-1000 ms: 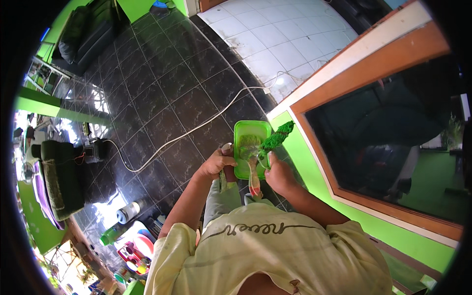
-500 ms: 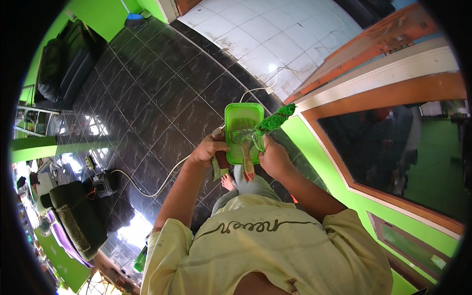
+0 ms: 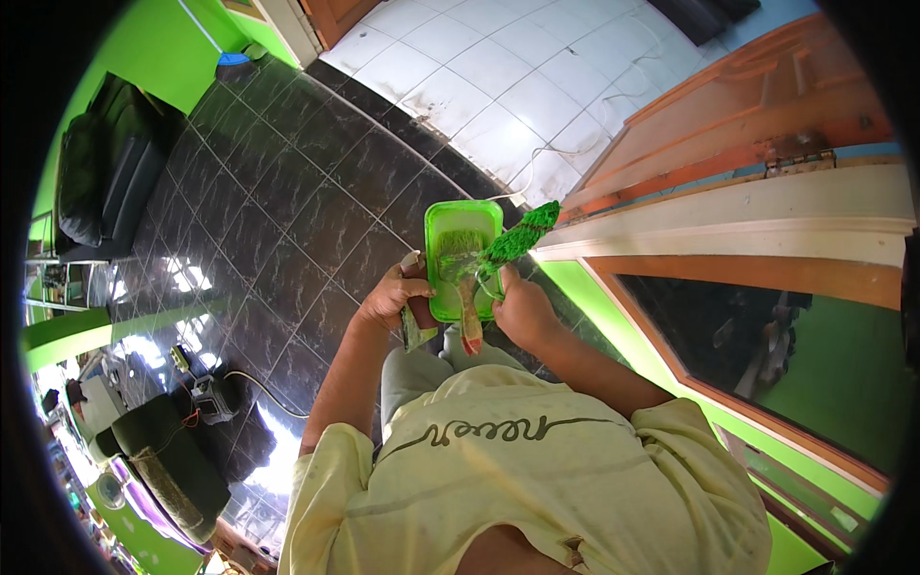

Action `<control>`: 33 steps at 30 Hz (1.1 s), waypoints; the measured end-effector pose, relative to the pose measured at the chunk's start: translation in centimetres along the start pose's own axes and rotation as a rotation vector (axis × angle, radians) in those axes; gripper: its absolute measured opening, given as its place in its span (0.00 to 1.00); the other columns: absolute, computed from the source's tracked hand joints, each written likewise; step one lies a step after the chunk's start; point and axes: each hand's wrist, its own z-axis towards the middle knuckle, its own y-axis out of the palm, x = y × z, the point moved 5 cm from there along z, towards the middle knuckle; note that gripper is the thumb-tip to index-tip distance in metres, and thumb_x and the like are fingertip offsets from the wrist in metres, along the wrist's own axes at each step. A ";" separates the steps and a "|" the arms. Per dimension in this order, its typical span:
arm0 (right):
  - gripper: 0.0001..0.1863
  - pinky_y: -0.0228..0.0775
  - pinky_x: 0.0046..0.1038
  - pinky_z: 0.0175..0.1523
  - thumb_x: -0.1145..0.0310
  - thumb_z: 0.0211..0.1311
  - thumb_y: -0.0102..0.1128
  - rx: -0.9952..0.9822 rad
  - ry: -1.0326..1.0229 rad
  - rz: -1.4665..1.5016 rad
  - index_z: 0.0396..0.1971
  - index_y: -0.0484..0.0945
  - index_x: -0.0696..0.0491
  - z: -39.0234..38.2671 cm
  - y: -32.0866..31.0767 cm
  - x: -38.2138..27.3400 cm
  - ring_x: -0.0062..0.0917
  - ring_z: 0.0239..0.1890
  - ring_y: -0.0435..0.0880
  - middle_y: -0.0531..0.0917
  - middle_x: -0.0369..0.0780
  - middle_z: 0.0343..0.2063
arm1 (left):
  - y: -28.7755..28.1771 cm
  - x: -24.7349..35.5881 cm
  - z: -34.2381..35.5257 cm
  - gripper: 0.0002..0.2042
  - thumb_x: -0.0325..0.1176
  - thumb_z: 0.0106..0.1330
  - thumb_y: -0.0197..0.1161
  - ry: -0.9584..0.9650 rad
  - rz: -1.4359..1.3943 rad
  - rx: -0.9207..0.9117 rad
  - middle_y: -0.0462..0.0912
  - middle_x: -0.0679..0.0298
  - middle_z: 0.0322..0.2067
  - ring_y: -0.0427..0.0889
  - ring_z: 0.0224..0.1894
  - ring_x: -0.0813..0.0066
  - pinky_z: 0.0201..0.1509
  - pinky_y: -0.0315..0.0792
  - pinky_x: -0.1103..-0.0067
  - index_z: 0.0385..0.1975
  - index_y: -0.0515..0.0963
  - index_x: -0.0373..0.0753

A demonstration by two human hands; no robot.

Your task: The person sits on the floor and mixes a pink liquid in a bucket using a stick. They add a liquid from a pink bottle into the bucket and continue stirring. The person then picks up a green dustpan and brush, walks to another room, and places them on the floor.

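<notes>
In front of my body is a bright green paint tray (image 3: 430,264) with wet green paint inside. A paintbrush (image 3: 469,316) rests in it, bristles toward the far end, its red-tipped wooden handle sticking out over the near rim. My left hand (image 3: 388,299) is closed on the tray's left edge. Under that hand hang a brown piece and a flat, green-smeared strip (image 3: 416,329), whose kind I cannot make out. My right hand (image 3: 525,311) is closed at the tray's right side, gripping a paint roller (image 3: 520,237) with a shaggy, green-soaked sleeve slanting up to the right.
Close on the right runs a green wall with a wood-framed window (image 3: 747,335); beyond it stands an orange-brown door (image 3: 728,105). A white cable (image 3: 532,171) lies by the raised threshold. Left are a black sofa (image 3: 105,182), a dark chair (image 3: 158,460) and a small machine (image 3: 213,398).
My view has shifted forward toward the doorway and the white-tiled floor. Both hands still hold the tray and roller, which sit slightly further left in view.
</notes>
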 end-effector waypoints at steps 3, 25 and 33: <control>0.28 0.76 0.51 0.39 0.75 0.55 0.65 0.048 0.036 0.064 0.55 0.66 0.63 2.0 -1.6 0.5 0.56 0.34 0.83 0.83 0.56 0.28 | -0.2 1.6 2.5 0.25 0.20 0.48 0.61 -0.019 0.043 -0.009 0.85 0.57 0.44 0.85 0.45 0.63 0.54 0.79 0.69 0.51 0.78 0.30; 0.31 0.77 0.52 0.45 0.71 0.58 0.64 0.133 0.571 0.166 0.60 0.63 0.63 19.8 -8.1 -0.4 0.55 0.39 0.85 0.84 0.58 0.33 | -1.1 20.3 24.5 0.28 0.20 0.49 0.63 -0.270 0.293 -0.401 0.85 0.62 0.45 0.83 0.47 0.70 0.56 0.76 0.72 0.55 0.77 0.36; 0.26 0.77 0.51 0.46 0.71 0.59 0.64 0.280 0.730 0.233 0.55 0.65 0.62 27.8 -8.8 -3.6 0.55 0.39 0.85 0.84 0.58 0.34 | -2.5 29.6 30.4 0.27 0.17 0.49 0.61 -0.407 0.474 -0.494 0.84 0.63 0.46 0.82 0.48 0.69 0.56 0.75 0.71 0.55 0.77 0.37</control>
